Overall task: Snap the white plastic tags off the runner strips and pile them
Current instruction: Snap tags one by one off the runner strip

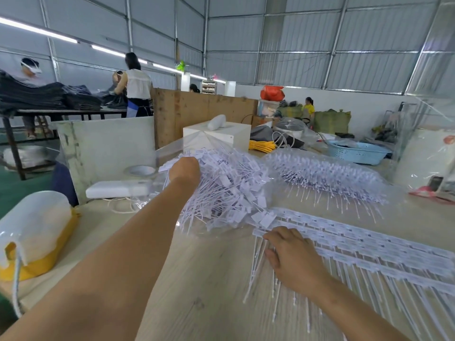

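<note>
Reaching into the pile of loose tags [229, 185], the left hand [184, 169] was curled, though what it held could not be told; the right hand [293, 257] pressed flat, fingers spread, on the runner strips [369, 247] on the table [197, 291]. Risk: the heaped pile, touching the strips, could slide and tangle with them.
</note>
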